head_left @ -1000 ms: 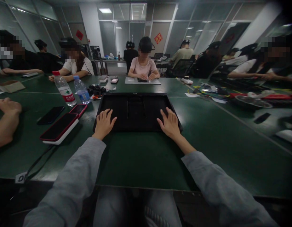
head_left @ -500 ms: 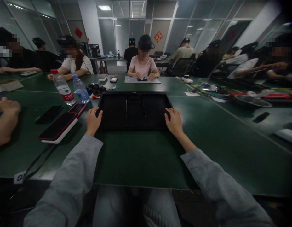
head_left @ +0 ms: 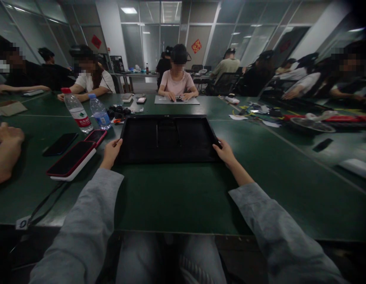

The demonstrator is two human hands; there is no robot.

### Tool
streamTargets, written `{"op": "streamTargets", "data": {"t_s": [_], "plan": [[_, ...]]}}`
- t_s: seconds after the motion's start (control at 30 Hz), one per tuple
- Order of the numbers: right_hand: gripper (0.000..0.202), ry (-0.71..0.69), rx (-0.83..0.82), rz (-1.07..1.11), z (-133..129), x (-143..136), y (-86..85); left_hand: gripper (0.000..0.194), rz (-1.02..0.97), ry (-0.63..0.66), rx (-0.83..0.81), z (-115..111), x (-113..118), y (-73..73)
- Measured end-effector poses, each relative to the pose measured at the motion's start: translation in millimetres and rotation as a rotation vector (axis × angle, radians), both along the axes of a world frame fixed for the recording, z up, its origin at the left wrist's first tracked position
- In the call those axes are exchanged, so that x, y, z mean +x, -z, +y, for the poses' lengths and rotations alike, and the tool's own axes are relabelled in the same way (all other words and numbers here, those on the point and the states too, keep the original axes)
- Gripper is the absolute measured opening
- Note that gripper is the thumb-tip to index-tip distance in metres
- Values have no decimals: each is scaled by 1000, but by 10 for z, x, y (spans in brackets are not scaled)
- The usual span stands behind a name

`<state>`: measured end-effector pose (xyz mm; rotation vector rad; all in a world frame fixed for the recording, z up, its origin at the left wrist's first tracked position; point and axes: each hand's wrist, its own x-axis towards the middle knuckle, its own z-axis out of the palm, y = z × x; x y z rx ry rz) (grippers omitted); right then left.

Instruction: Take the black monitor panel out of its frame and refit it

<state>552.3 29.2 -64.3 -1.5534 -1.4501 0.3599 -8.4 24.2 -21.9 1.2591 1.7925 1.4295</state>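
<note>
A wide black tray-like frame (head_left: 138, 140) with raised edges lies on the green table in front of me. Two thin upright lines and a dark raised shape show near its middle. My left hand (head_left: 112, 152) grips its left edge, thumb on the rim and the other fingers mostly hidden beyond the side. On the opposite side, my right hand (head_left: 224, 152) holds the right edge in the same way, thumb over the rim.
Left of the frame are a red-capped bottle (head_left: 79, 112), a blue-capped bottle (head_left: 99, 112), phones (head_left: 72, 157) and another person's hand (head_left: 6, 150). Cables and tools (head_left: 259, 112) lie at the right. A person (head_left: 177, 81) sits opposite.
Both hands have moved outward from the frame's inner rim to its outer sides and now grip it there. The view has shifted slightly.
</note>
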Motion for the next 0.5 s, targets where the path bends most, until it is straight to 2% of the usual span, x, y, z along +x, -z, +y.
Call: {"op": "streamTargets", "data": {"t_s": [0.17,0.3,0.5], "plan": [[63,-15,20,8,-123,-92,-151,29,245,-86,-41,84,-121,63],[62,-35,26,12,-197,-183,-272,27,361,-69,-34,89,-151,67],[61,-35,-21,60,-150,-183,-256,26,403,-87,-66,61,-122,45]]}}
